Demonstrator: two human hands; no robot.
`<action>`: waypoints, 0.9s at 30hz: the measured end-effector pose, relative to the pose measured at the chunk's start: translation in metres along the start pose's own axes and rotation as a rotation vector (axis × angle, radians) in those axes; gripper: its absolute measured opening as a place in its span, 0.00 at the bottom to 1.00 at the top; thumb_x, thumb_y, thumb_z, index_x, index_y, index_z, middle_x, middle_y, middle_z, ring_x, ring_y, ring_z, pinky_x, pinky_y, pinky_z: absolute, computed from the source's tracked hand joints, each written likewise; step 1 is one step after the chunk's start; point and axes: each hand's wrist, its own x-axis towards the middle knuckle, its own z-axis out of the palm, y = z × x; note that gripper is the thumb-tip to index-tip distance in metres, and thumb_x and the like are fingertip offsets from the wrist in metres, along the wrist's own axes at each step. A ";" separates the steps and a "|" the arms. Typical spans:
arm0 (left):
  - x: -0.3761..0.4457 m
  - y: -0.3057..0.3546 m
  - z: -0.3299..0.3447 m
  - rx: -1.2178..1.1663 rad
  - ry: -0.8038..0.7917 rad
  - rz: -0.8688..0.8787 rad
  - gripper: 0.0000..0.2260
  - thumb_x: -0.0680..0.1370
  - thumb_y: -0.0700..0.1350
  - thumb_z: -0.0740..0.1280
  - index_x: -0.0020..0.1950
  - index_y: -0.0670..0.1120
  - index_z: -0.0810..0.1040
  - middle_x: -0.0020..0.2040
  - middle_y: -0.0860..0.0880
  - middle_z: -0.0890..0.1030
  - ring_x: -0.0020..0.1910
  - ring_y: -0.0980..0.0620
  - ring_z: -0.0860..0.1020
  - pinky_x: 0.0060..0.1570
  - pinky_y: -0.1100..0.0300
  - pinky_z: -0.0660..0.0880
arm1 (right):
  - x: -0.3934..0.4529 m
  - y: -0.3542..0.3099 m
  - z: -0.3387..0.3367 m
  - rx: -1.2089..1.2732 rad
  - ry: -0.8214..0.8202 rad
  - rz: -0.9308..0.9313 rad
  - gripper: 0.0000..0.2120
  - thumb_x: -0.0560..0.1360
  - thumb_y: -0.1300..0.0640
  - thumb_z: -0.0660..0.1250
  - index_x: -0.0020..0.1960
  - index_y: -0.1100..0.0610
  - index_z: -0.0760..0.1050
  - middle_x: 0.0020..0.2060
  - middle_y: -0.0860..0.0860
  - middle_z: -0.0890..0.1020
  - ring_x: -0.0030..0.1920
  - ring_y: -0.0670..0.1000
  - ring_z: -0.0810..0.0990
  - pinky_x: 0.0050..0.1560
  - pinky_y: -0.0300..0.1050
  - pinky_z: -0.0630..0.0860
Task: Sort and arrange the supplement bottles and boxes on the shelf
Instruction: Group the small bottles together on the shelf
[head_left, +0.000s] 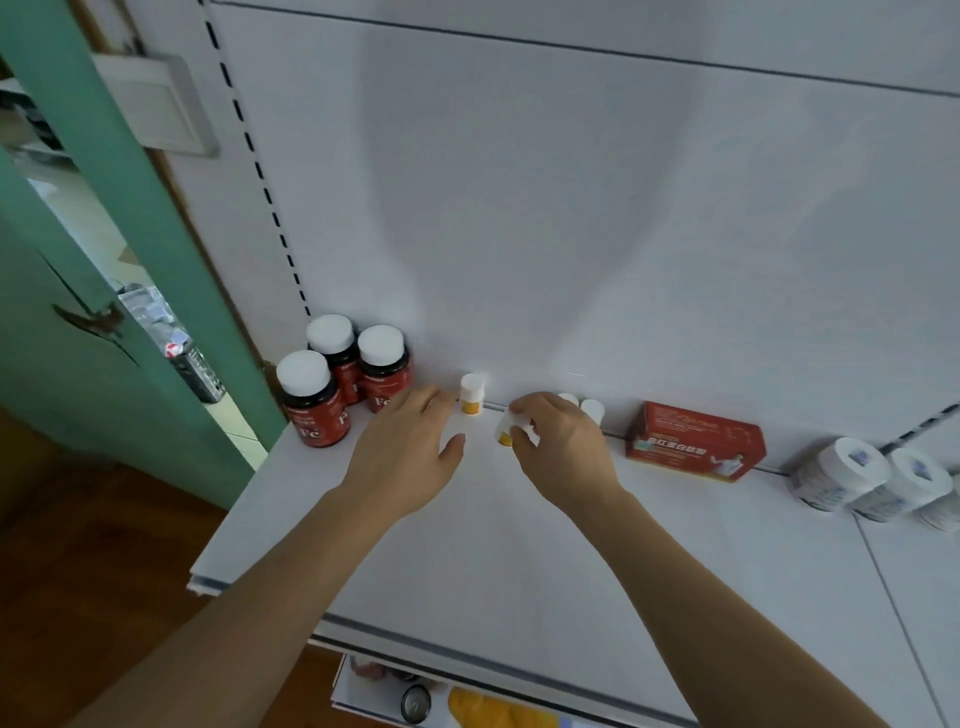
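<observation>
Both hands are out over the flat white metal shelf (519, 545). The right hand (563, 449) has its fingers and thumb curled round a small white plastic bottle with an orange-yellow label (505, 434), holding it tilted just above the shelf near the back wall: that grip is closed on the bottle. The left hand (410, 449) is open, fingers relaxed and spread, holding nothing, its fingertips just beside a second small white bottle with an orange-yellow label (471, 395), which stands upright against the back wall; whether they touch it is hard to tell.

At the far left three dark brown bottles with white caps and red labels (340, 379) stand in a tight cluster. Behind the right hand, two more small white-capped bottles (592, 410) peek out, partly hidden. To the right of them a red cardboard box with white and green print (696, 441) lies flat along the back wall. At the far right, a row of white tubs with blue-printed lids (872, 483) lie tipped towards the camera.
</observation>
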 end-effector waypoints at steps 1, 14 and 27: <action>0.000 -0.004 -0.001 0.002 -0.022 0.001 0.20 0.78 0.51 0.66 0.68 0.45 0.73 0.62 0.49 0.75 0.61 0.47 0.73 0.53 0.54 0.75 | 0.005 -0.002 0.006 -0.026 0.000 0.010 0.07 0.71 0.67 0.69 0.48 0.61 0.81 0.45 0.54 0.84 0.44 0.58 0.80 0.41 0.51 0.78; 0.001 -0.041 0.004 -0.091 -0.133 0.052 0.21 0.80 0.52 0.62 0.70 0.44 0.70 0.67 0.50 0.71 0.66 0.49 0.69 0.59 0.54 0.73 | 0.030 0.006 0.056 -0.214 0.053 0.051 0.05 0.70 0.69 0.70 0.45 0.63 0.80 0.50 0.58 0.81 0.36 0.62 0.80 0.30 0.51 0.78; 0.012 -0.043 0.001 -0.121 -0.144 0.072 0.18 0.79 0.51 0.63 0.67 0.45 0.72 0.62 0.51 0.73 0.64 0.50 0.69 0.53 0.51 0.76 | 0.035 0.012 0.066 -0.279 0.104 0.000 0.06 0.69 0.70 0.72 0.44 0.63 0.79 0.47 0.58 0.80 0.36 0.62 0.79 0.31 0.49 0.77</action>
